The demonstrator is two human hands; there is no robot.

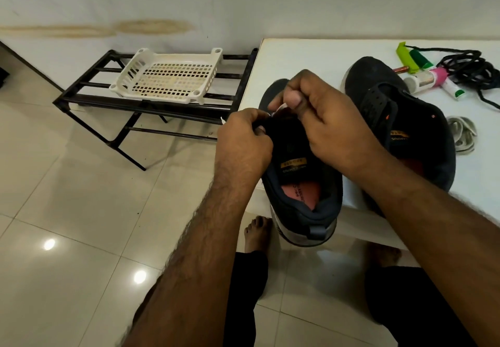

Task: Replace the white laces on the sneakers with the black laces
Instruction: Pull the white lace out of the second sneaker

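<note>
1. Now both hands are on a dark shoe (300,184) that sits at the near edge of a white table (311,57), with its heel hanging past the edge.
2. The left hand (243,141) is curled tight on the left side of the shoe's top, and a small white lace (278,110) tip pokes out by its knuckles.
3. The right hand (322,114) is curled too, with thumb and fingers pinching a bit of the white lace just above the shoe's tongue.
4. Most of that lace is hidden by the hands, so I cannot tell how much is in the shoe.
5. A second shoe (400,119) stands just beside the first one, on its right, toe pointing away.
6. I can see no lace in the second shoe's holes.
7. A loose bunch of white lace, the spare lace (462,135), lies on the table, right of the second shoe.
8. The black laces (470,70) lie in a pile at the far right of the table, well apart from the hands.
9. Some small tubes (430,79) and a green thing lie next to the black laces.
10. On the floor to the left stands a black rack (130,108) with a white basket (165,76) on top.
11. Bare feet (257,234) show on the tiles under the table edge.
</note>
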